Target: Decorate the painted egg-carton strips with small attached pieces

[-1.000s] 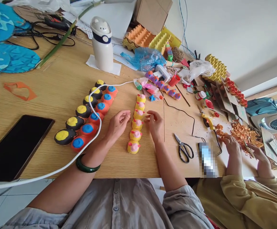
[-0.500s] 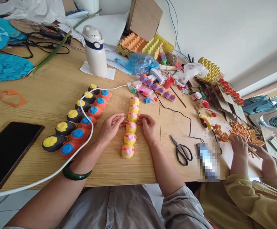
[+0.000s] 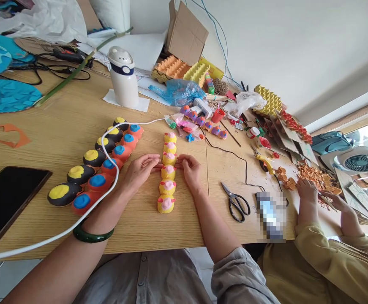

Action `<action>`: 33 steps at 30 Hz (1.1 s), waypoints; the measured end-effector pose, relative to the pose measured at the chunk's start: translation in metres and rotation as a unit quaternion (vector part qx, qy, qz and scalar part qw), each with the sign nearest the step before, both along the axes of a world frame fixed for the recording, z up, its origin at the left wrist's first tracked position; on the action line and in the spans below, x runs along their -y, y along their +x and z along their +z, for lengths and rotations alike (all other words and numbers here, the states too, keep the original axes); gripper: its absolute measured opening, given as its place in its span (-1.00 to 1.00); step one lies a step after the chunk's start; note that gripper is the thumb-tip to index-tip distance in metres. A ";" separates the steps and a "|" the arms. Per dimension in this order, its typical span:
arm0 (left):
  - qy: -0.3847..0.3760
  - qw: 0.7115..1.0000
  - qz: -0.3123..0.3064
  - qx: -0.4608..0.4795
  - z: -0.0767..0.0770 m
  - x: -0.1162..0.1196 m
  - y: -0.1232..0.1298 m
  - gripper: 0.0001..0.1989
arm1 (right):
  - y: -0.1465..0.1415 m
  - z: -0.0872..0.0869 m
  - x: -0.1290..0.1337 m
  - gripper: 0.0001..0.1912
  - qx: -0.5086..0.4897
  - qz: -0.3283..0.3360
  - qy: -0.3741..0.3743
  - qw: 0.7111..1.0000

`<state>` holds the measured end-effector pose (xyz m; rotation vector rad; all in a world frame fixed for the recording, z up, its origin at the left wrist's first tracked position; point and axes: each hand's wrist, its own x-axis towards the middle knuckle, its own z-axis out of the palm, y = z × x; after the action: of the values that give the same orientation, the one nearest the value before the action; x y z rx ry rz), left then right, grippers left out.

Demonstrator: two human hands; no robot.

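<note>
A strip of yellow egg-carton cups (image 3: pixel 167 186) with pink tops lies lengthwise on the wooden table, pointing away from me. My left hand (image 3: pixel 141 171) pinches its left edge near the middle, fingers pressed together. On the opposite edge, my right hand (image 3: pixel 190 169) grips the strip at about the same height, thumb and fingers closed. To the left of my left hand are an orange row of cups with blue tops (image 3: pixel 97 180) and a black row with yellow tops (image 3: pixel 80 172). A white cable (image 3: pixel 116 177) runs across them.
Black-handled scissors (image 3: pixel 237 203) and a blurred phone lie to the right. A dark tablet (image 3: pixel 11 202) is at the left edge, a white canister (image 3: pixel 123 82) at the back. At the right, another person's hands (image 3: pixel 309 192) work among orange scraps.
The view has shifted slightly, so the table's objects sit a little further left. Both my hands keep their hold on the yellow strip.
</note>
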<state>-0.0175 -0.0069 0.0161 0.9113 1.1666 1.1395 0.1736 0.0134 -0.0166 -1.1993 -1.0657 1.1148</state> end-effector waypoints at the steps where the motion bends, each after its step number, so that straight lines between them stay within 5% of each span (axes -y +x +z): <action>1: 0.000 1.000 -0.001 0.000 -0.001 0.000 0.000 -0.63 | 0.000 -0.001 0.000 -0.76 -0.001 0.001 -0.001 1.000; 33: 0.013 1.000 0.003 -0.003 -0.006 -0.001 -0.001 -0.60 | 0.002 -0.001 -0.004 -0.81 0.009 -0.001 0.006 1.000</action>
<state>-0.0181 -0.0062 0.0105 0.9329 1.1620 1.1593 0.1754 0.0171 -0.0180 -1.2036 -1.0836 1.0969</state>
